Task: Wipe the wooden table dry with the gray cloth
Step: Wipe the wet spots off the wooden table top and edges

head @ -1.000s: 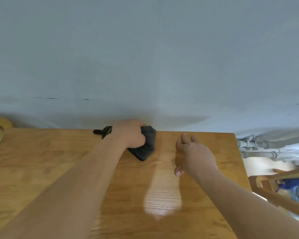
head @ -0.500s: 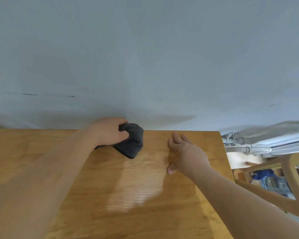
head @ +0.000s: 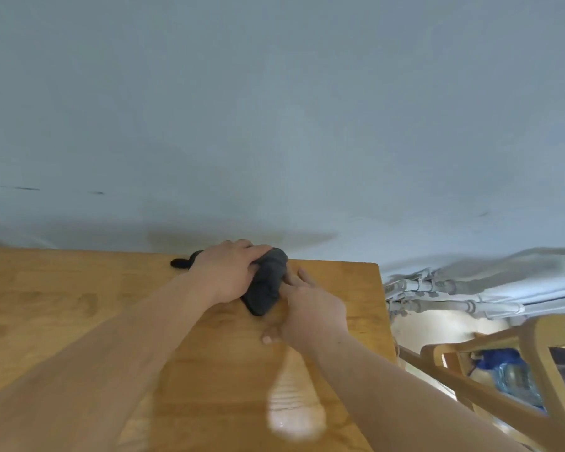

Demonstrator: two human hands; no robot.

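Gray cloth (head: 266,285), bunched in the gripping left hand (head: 229,275), now meets the right hand (head: 310,308), whose loosely spread fingers have closed in beside it on the desk (head: 79,305); wiping continues.

Two bare forearms, no sleeves; bare hands (head: 232,272), nothing worn

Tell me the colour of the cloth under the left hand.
Dark charcoal gray cloth, plain, seen in the head view.

Left hand (head: 230,275) fisted, right hand (head: 310,309) flat, fingers extended forward.
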